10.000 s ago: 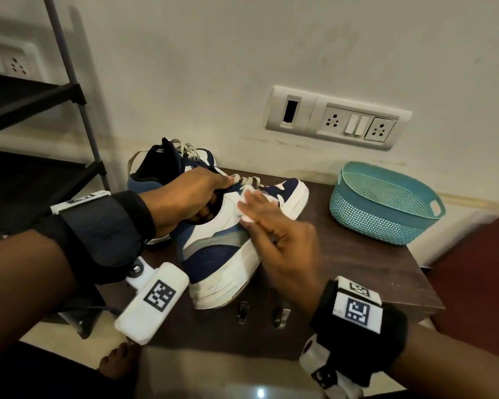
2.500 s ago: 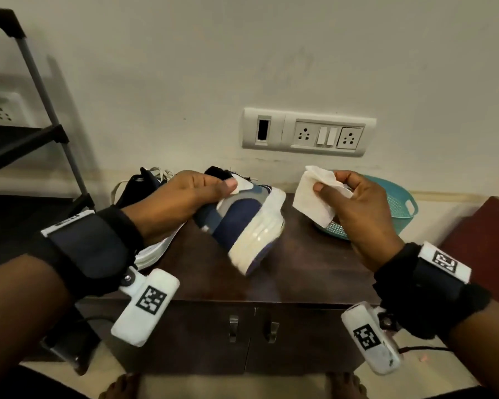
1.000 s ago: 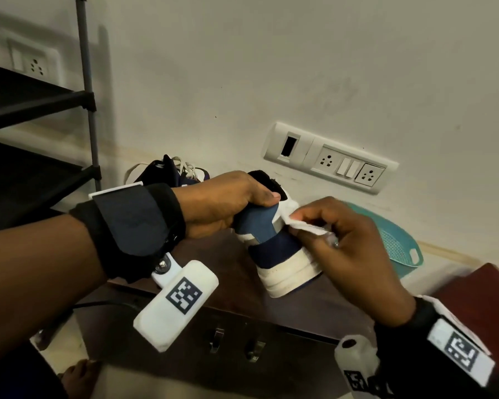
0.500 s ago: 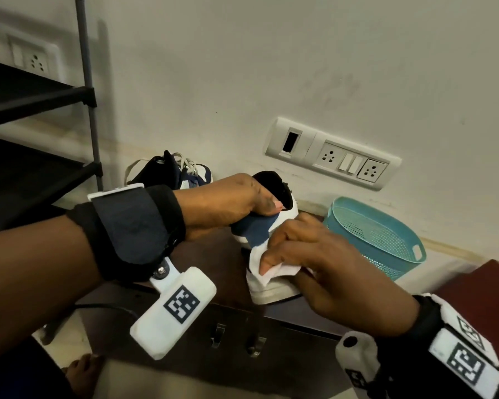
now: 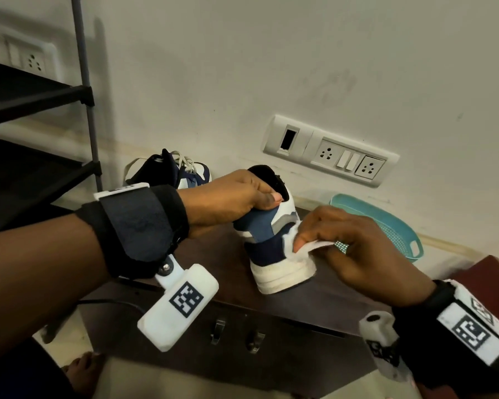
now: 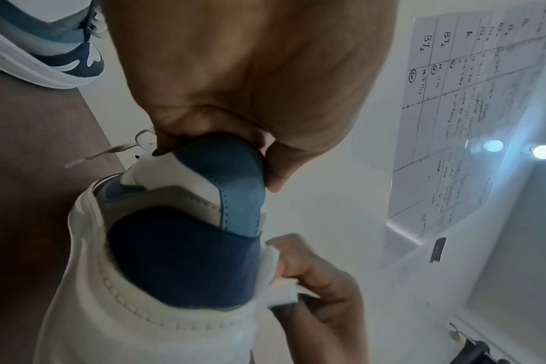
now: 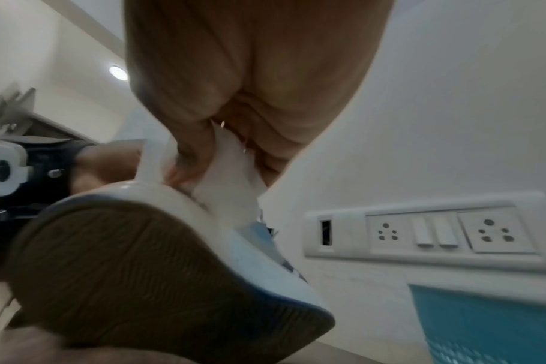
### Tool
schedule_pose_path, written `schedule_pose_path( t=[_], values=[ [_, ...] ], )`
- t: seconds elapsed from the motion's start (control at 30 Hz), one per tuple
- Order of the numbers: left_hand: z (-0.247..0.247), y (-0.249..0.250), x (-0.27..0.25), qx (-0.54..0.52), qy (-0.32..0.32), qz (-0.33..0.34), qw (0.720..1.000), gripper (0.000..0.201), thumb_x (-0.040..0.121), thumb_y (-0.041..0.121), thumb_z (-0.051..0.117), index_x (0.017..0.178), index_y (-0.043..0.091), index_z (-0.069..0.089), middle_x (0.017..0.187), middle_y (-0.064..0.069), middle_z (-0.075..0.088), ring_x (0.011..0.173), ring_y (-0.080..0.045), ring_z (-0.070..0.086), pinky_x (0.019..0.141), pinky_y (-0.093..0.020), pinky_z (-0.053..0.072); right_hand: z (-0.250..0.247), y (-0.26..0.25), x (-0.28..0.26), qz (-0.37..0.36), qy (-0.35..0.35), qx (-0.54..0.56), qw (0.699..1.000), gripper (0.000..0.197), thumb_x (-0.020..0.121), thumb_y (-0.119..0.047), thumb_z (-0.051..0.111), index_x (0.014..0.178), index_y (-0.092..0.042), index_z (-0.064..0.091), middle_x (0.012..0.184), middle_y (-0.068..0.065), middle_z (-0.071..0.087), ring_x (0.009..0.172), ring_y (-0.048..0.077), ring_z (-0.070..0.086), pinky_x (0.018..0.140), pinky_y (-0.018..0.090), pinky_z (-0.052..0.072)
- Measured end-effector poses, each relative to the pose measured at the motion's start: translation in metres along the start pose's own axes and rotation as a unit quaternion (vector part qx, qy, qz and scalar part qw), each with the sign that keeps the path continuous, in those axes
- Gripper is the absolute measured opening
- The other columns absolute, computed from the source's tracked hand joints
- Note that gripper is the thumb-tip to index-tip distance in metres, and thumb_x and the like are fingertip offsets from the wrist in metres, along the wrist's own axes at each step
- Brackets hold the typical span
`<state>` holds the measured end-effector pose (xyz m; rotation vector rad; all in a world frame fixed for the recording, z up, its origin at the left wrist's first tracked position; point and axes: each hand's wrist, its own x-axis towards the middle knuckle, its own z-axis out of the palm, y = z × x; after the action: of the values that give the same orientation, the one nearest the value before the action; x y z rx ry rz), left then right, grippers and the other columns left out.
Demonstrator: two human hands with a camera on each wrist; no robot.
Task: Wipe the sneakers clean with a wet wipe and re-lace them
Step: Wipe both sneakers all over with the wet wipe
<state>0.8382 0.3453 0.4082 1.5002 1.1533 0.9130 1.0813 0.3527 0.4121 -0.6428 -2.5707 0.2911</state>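
Note:
A navy, blue and white sneaker (image 5: 267, 243) is held heel toward me, raised above the dark cabinet top (image 5: 219, 260). My left hand (image 5: 236, 201) grips its collar at the heel, thumb on the blue heel tab (image 6: 234, 187). My right hand (image 5: 337, 246) pinches a white wet wipe (image 5: 303, 250) and presses it against the sneaker's right side near the white midsole (image 6: 141, 327). The right wrist view shows the brown outsole (image 7: 134, 268) from below and the wipe (image 7: 225, 177) on the sole's edge. The second sneaker (image 5: 182, 171), laces loose, rests behind my left wrist by the wall.
A teal perforated basket (image 5: 386, 223) stands at the back right of the cabinet top, under a white socket panel (image 5: 329, 154) on the wall. A black shelf rack (image 5: 41, 110) stands to the left. The cabinet front carries two small metal handles (image 5: 234, 336).
Over the last second my right hand swept the wipe down the sneaker's heel and back up to its right side. The left hand kept its grip on the collar.

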Motion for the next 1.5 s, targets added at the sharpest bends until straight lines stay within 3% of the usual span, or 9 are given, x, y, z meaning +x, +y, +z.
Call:
schedule_pose_path(
  t=[0.1, 0.3, 0.67, 0.87, 0.97, 1.1, 1.17, 1.33, 1.5],
  values=[
    [0.000, 0.002, -0.003, 0.012, -0.008, 0.000, 1.000, 0.026, 0.102, 0.011, 0.055, 0.102, -0.012, 0.069, 0.107, -0.027, 0.071, 0.095, -0.033, 0.068, 0.098, -0.046, 0.050, 0.003, 0.024, -0.009, 0.128, -0.002, -0.047, 0.991, 0.029, 0.091, -0.003, 0.069, 0.096, -0.030, 0.079, 0.094, -0.017, 0.073, 0.091, 0.006, 0.068, 0.080, 0.035, 0.056],
    [0.000, 0.003, -0.004, -0.056, 0.010, -0.028, 0.998, 0.033, 0.104, 0.016, 0.052, 0.118, -0.011, 0.066, 0.121, -0.025, 0.069, 0.123, -0.040, 0.060, 0.112, -0.052, 0.043, 0.016, -0.004, 0.006, 0.244, 0.287, 0.133, 0.917, 0.025, 0.096, -0.013, 0.069, 0.092, -0.036, 0.077, 0.084, -0.022, 0.076, 0.080, -0.001, 0.070, 0.072, 0.017, 0.055],
    [0.004, 0.004, -0.005, -0.254, -0.014, -0.080, 0.964, 0.022, 0.102, 0.009, 0.047, 0.120, 0.003, 0.058, 0.099, -0.018, 0.057, 0.083, -0.025, 0.058, 0.072, -0.031, 0.051, 0.066, -0.044, 0.012, 0.021, 0.175, -0.131, 0.976, 0.036, 0.097, -0.017, 0.058, 0.131, -0.010, 0.068, 0.142, 0.005, 0.060, 0.140, 0.017, 0.049, 0.118, 0.037, 0.036],
    [-0.008, -0.003, -0.001, -0.306, 0.021, -0.090, 0.948, 0.036, 0.100, 0.020, 0.052, 0.131, 0.002, 0.055, 0.120, -0.017, 0.051, 0.105, -0.031, 0.046, 0.104, -0.045, 0.041, 0.052, -0.031, 0.006, -0.127, 0.003, -0.186, 0.974, 0.032, 0.096, -0.008, 0.064, 0.128, -0.013, 0.070, 0.142, 0.003, 0.062, 0.145, 0.018, 0.044, 0.121, 0.042, 0.033],
    [-0.006, -0.004, 0.001, -0.289, 0.029, -0.093, 0.952, 0.037, 0.093, 0.022, 0.060, 0.123, 0.000, 0.057, 0.125, -0.023, 0.054, 0.110, -0.044, 0.051, 0.106, -0.041, 0.040, 0.033, -0.047, 0.006, 0.016, 0.128, 0.080, 0.988, 0.026, 0.094, -0.004, 0.070, 0.115, -0.019, 0.076, 0.118, -0.008, 0.075, 0.118, 0.011, 0.067, 0.102, 0.031, 0.052],
    [0.002, -0.005, 0.003, -0.261, 0.044, -0.083, 0.961, 0.036, 0.103, 0.017, 0.052, 0.131, -0.005, 0.060, 0.133, -0.025, 0.062, 0.128, -0.034, 0.059, 0.114, -0.045, 0.043, -0.007, -0.030, 0.013, 0.194, 0.371, 0.357, 0.835, 0.019, 0.098, -0.015, 0.063, 0.109, -0.005, 0.076, 0.106, 0.016, 0.077, 0.101, 0.032, 0.074, 0.093, 0.050, 0.059],
    [0.007, -0.005, 0.003, -0.242, 0.034, -0.087, 0.966, 0.035, 0.102, 0.018, 0.054, 0.129, -0.003, 0.061, 0.128, -0.021, 0.067, 0.122, -0.030, 0.063, 0.109, -0.040, 0.047, -0.021, -0.020, 0.014, 0.199, 0.438, 0.325, 0.814, 0.017, 0.099, -0.017, 0.064, 0.106, -0.009, 0.077, 0.108, 0.021, 0.075, 0.097, 0.028, 0.071, 0.093, 0.054, 0.058],
    [0.009, 0.004, 0.004, -0.119, 0.072, -0.060, 0.988, 0.030, 0.101, 0.019, 0.057, 0.119, -0.003, 0.066, 0.118, -0.021, 0.071, 0.115, -0.033, 0.066, 0.109, -0.049, 0.047, 0.004, -0.016, 0.007, 0.193, 0.357, 0.138, 0.903, 0.022, 0.099, -0.014, 0.065, 0.093, -0.033, 0.075, 0.083, -0.025, 0.075, 0.080, -0.006, 0.068, 0.072, 0.013, 0.052],
    [-0.004, 0.019, 0.001, -0.088, 0.080, -0.043, 0.992, 0.031, 0.102, 0.022, 0.058, 0.113, -0.005, 0.069, 0.112, -0.021, 0.072, 0.110, -0.033, 0.068, 0.101, -0.043, 0.052, 0.010, 0.000, -0.005, 0.290, 0.345, 0.269, 0.851, 0.015, 0.099, -0.019, 0.063, 0.105, -0.021, 0.077, 0.101, 0.001, 0.079, 0.100, 0.022, 0.075, 0.089, 0.044, 0.060]
  ],
)
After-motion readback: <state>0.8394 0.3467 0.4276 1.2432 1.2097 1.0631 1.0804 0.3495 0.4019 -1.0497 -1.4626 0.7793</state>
